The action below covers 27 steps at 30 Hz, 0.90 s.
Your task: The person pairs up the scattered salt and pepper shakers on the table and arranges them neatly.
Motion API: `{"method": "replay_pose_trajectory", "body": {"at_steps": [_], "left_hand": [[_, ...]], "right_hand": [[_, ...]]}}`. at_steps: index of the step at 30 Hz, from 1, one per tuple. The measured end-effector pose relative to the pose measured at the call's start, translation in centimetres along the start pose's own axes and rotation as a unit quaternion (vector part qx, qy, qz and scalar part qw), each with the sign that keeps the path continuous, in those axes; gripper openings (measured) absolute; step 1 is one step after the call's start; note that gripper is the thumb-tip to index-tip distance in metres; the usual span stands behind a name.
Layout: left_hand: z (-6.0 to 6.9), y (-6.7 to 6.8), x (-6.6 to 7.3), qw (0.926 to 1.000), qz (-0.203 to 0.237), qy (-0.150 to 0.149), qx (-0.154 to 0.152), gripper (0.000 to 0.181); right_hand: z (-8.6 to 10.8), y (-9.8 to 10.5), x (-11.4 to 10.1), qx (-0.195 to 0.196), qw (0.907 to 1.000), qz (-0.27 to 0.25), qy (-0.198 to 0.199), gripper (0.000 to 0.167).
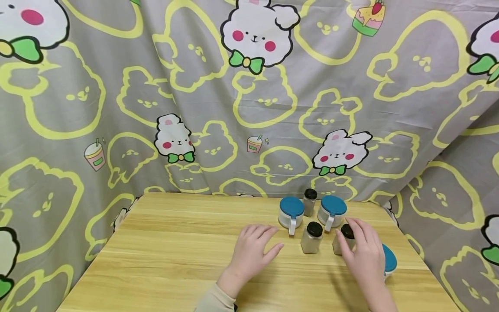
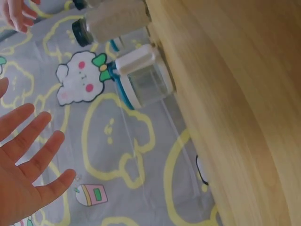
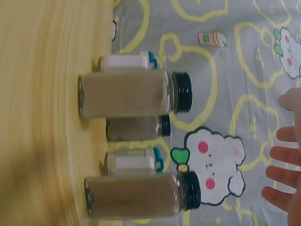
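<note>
My left hand [image 1: 252, 249] hovers over the wooden table with fingers apart, left of a black-lidded glass spice jar [image 1: 311, 240]. It holds nothing; in the left wrist view its fingers [image 2: 37, 157] are spread. My right hand [image 1: 365, 255] is above and in front of a second spice jar [image 1: 338, 243], partly hiding it. The right wrist view shows those fingers [image 3: 284, 174] loosely extended, apart from the jars. Both front jars, including the right one [image 3: 134, 195], stand upright with brownish contents. A third black-lidded jar [image 1: 309, 203] stands behind, between two blue-lidded seasoning pots.
The left blue-lidded pot [image 1: 291, 210] and the right blue-lidded pot [image 1: 332, 208] have white handles facing front. Another blue-lidded pot [image 1: 390, 260] sits right of my right hand, partly covered by it. A patterned grey curtain [image 1: 269, 108] surrounds the wooden table [image 1: 175, 242].
</note>
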<state>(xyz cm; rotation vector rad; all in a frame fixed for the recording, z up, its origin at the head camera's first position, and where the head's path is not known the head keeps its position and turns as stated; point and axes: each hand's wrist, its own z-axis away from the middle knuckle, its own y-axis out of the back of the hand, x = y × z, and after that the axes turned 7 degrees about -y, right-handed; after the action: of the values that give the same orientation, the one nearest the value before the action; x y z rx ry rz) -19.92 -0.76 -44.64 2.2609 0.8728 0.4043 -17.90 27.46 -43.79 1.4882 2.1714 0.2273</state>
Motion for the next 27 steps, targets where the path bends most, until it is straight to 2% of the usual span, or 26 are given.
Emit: {"method": "replay_pose_trajectory", "body": {"at_steps": [10, 19, 24, 27], "left_hand": [[-0.7, -1.1, 0.9, 0.9997, 0.025, 0.001, 0.007, 0.039], [-2.3, -2.5, 1.6, 0.9980, 0.056, 0.001, 0.028, 0.040], [-3.0, -3.5, 1.8, 0.9974, 0.060, 0.000, 0.041, 0.041], [-3.2, -3.9, 2.0, 0.9966, 0.071, 0.006, 0.041, 0.042]], "right_hand": [[0.2, 0.7, 1.8, 0.035, 0.9992, 0.000, -0.018, 0.063], [1.0, 1.7, 3.5, -0.009, 0.9971, 0.023, -0.071, 0.068], [1.3, 2.0, 4.1, -0.003, 0.9942, 0.017, -0.106, 0.057], [1.5, 2.1, 4.4, -0.005, 0.9915, 0.015, -0.129, 0.056]]}}
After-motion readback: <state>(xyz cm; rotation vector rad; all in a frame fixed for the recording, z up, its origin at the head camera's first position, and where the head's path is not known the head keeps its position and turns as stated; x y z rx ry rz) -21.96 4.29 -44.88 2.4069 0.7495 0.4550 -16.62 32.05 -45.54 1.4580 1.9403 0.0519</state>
